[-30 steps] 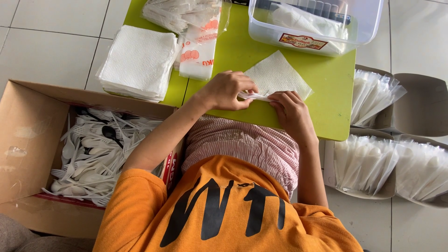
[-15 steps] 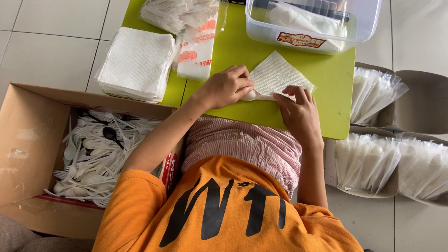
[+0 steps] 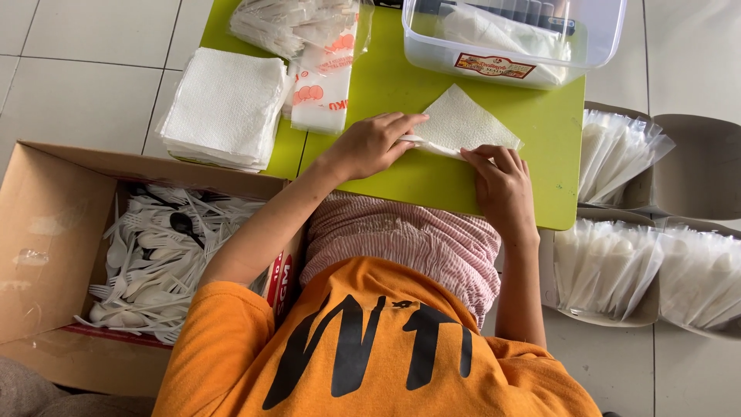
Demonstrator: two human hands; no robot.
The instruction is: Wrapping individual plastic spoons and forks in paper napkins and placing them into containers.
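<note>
Head view. Your left hand (image 3: 370, 143) lies flat, fingers stretched out together, pressing the near-left edge of the white napkin (image 3: 467, 123) onto the green worktop (image 3: 401, 174). Your right hand (image 3: 502, 181) rests with fingertips curled onto the napkin's near-right edge; neither hand is clamped around anything, both only press down.

The napkin sits mid-worktop, just in front of the clear plastic tub (image 3: 513, 35). It lies as a diamond, one corner pointing away from you toward the tub; its long axis, the fold line under your hands, runs left to right, dipping slightly at the right.

Handling, as a judgement: very light, limp, thin paper, tears easily, slides little on the worktop. Take it by an edge or corner with fingertip pinch; flat pressure holds it.

Something slim seems tucked under the left edge; too hidden to identify.
</note>
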